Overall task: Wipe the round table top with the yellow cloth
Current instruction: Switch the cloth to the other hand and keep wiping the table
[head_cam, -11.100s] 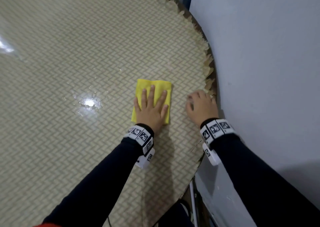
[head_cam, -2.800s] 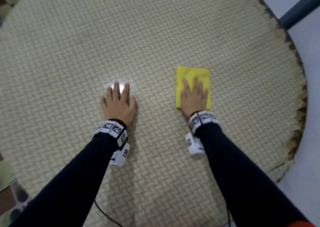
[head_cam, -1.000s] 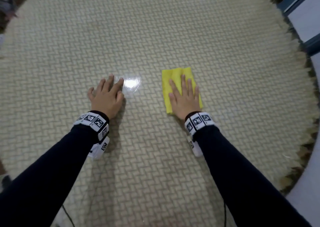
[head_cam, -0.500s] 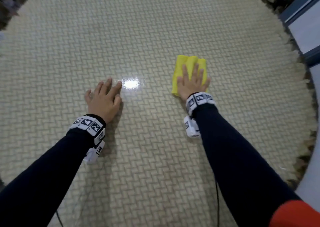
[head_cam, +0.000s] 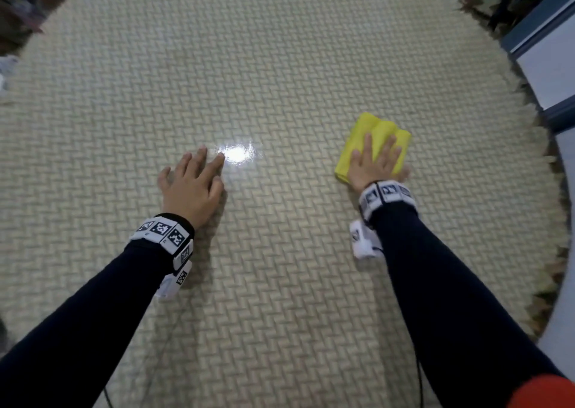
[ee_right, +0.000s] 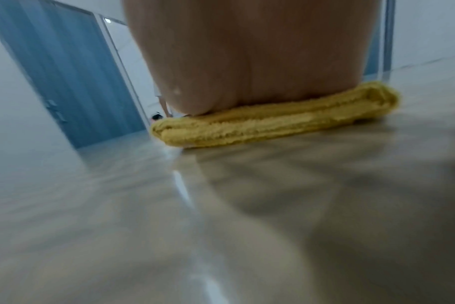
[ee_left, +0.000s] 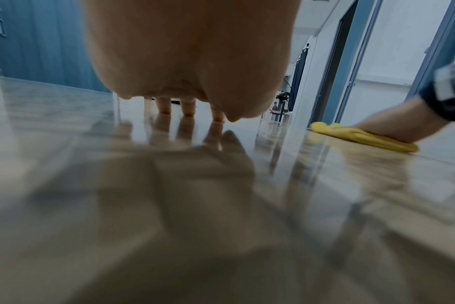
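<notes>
The yellow cloth (head_cam: pixel 378 134) is a thick, fuzzy pad, folded over and bunched into soft ridges at its far edge. It lies right of centre on the round surface (head_cam: pixel 280 65), under the right hand (head_cam: pixel 373 163), whose fingers (head_cam: pixel 368 146) lie straight and slightly spread on it. The left hand (head_cam: pixel 193 186) rests flat nearby, fingers loosely fanned. Wrist bands (head_cam: pixel 163 232) carry black-and-white square codes; no writing is readable. The surface is glossy beige herringbone weave with a frayed rim; blue doors (ee_left: pixel 39 41) and pale walls stand behind.
</notes>
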### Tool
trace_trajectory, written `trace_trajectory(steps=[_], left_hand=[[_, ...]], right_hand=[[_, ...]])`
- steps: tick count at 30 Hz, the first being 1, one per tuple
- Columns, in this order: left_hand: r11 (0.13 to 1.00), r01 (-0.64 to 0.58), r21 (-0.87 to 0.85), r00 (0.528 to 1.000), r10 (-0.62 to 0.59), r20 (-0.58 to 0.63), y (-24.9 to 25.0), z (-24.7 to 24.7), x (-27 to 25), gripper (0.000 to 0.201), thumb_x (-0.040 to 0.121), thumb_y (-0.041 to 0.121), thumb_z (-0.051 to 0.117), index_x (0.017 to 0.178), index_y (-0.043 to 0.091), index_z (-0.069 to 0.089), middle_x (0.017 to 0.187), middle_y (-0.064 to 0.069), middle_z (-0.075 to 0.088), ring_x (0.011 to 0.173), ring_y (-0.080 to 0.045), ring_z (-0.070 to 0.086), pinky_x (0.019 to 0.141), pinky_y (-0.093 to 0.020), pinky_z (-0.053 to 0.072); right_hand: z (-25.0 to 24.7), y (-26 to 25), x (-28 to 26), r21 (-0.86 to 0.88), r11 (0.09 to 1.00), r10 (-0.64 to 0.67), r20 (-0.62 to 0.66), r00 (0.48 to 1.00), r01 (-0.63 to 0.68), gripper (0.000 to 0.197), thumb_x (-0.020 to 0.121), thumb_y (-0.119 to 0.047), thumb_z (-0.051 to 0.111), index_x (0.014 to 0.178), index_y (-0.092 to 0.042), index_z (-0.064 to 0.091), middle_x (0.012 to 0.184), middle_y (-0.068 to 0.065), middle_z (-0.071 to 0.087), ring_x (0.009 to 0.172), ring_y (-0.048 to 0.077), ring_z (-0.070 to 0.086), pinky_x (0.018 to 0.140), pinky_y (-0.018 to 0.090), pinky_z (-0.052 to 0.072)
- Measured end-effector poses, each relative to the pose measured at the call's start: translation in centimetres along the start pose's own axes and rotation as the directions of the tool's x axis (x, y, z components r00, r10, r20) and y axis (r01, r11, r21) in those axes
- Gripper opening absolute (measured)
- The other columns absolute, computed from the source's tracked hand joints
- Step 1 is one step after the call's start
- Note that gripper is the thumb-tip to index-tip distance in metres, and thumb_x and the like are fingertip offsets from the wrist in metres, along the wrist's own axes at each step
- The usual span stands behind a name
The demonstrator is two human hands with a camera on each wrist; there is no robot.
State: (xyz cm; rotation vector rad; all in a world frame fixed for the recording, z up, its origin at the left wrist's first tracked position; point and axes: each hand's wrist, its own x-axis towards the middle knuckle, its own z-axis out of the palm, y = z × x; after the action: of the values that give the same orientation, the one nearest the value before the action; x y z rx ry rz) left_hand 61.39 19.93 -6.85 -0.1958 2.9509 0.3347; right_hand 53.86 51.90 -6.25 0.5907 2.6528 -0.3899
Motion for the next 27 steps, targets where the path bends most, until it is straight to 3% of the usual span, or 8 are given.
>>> trace_trajectory(steps=[4,8,10,13,16,22,25,27], left_hand=[[1.000,-0.022,0.014,0.999,0.022,0.035,-0.2,-0.1,0.0,0.057,0.090,0.046,0.020,0.147,0.045,0.025,0.161,0.007,0.016,0.147,-0.019,0.014,0.114,-0.055,0.005],[1.000,-0.023,-0.014,0.999,0.022,-0.036,-1.0,-0.7,-0.1,0.053,0.099,0.047,0.023,0.151,0.043,0.015,0.162,0.003,0.011,0.148,-0.023,0.012,0.115,-0.054,0.009],[0.999,0.026,-0.023,0.998,-0.027,-0.051,-2.1,-1.2,-0.1,0.052,0.101,0.043,0.026,0.152,0.039,0.016,0.162,0.000,0.011,0.148,-0.024,0.013,0.116,-0.053,0.011],[0.998,0.048,-0.039,0.998,-0.050,-0.048,-4.6,-2.0,-0.1,0.051,0.100,0.039,0.028,0.150,0.032,0.025,0.160,-0.004,0.020,0.146,-0.026,0.020,0.116,-0.053,0.017],[0.997,0.062,-0.038,0.997,-0.063,-0.037,-7.8,-2.6,-0.2,0.049,0.099,0.037,0.032,0.147,0.027,0.034,0.158,-0.007,0.026,0.144,-0.028,0.025,0.115,-0.052,0.020],[0.999,-0.028,-0.030,0.994,0.024,-0.104,-11.6,-2.7,-0.2,0.044,0.095,0.025,0.046,0.138,0.014,0.047,0.150,-0.012,0.039,0.136,-0.032,0.036,0.109,-0.052,0.031],[0.998,-0.047,-0.040,0.993,0.043,-0.107,-11.7,-2.8,-0.2,0.043,0.095,0.026,0.046,0.136,0.015,0.048,0.149,-0.011,0.040,0.136,-0.031,0.037,0.109,-0.050,0.030],[0.997,-0.044,-0.064,0.993,0.037,-0.108,-11.6,-2.9,-0.2,0.043,0.095,0.026,0.046,0.137,0.015,0.048,0.150,-0.010,0.039,0.137,-0.030,0.035,0.109,-0.049,0.028]], right_hand=[[4.2,-7.2,-4.2,-0.076,0.935,-0.343,0.058,0.937,0.347,0.055,0.101,-0.047,0.011,0.149,-0.038,-0.015,0.155,0.002,-0.030,0.143,0.022,-0.028,0.110,0.058,-0.019],[6.9,-3.4,-12.0,-0.111,0.838,-0.525,0.103,0.845,0.534,0.053,0.101,-0.045,0.015,0.150,-0.040,-0.007,0.158,-0.002,-0.022,0.145,0.019,-0.021,0.111,0.054,-0.020],[7.0,0.7,-13.2,-0.130,0.860,-0.496,0.019,0.868,0.494,0.053,0.100,-0.046,0.015,0.151,-0.042,0.002,0.160,-0.003,-0.011,0.148,0.020,-0.010,0.111,0.056,-0.013],[5.4,4.0,-10.3,-0.100,0.979,-0.185,-0.045,0.982,0.180,0.053,0.100,-0.047,0.015,0.150,-0.043,0.000,0.160,0.000,-0.017,0.147,0.023,-0.016,0.113,0.060,-0.009],[4.1,1.0,-6.3,-0.016,1.000,0.010,-0.174,0.985,-0.013,0.058,0.100,-0.043,0.022,0.154,-0.030,0.006,0.159,0.010,-0.016,0.146,0.031,-0.016,0.115,0.058,-0.006],[9.0,-9.5,-11.3,-0.081,0.950,-0.307,-0.074,0.949,0.301,0.059,0.102,-0.037,0.022,0.153,-0.023,-0.005,0.159,0.003,-0.018,0.147,0.023,-0.015,0.114,0.053,-0.014],[11.4,-7.9,-17.9,-0.103,0.841,-0.534,0.006,0.846,0.532,0.060,0.097,-0.042,0.013,0.153,-0.026,0.003,0.161,0.000,-0.011,0.147,0.019,-0.013,0.116,0.047,-0.015],[11.2,-4.7,-18.5,-0.075,0.866,-0.497,-0.014,0.867,0.495,0.063,0.094,-0.046,0.013,0.154,-0.025,0.015,0.161,-0.001,-0.002,0.148,0.019,-0.007,0.117,0.043,-0.011]])
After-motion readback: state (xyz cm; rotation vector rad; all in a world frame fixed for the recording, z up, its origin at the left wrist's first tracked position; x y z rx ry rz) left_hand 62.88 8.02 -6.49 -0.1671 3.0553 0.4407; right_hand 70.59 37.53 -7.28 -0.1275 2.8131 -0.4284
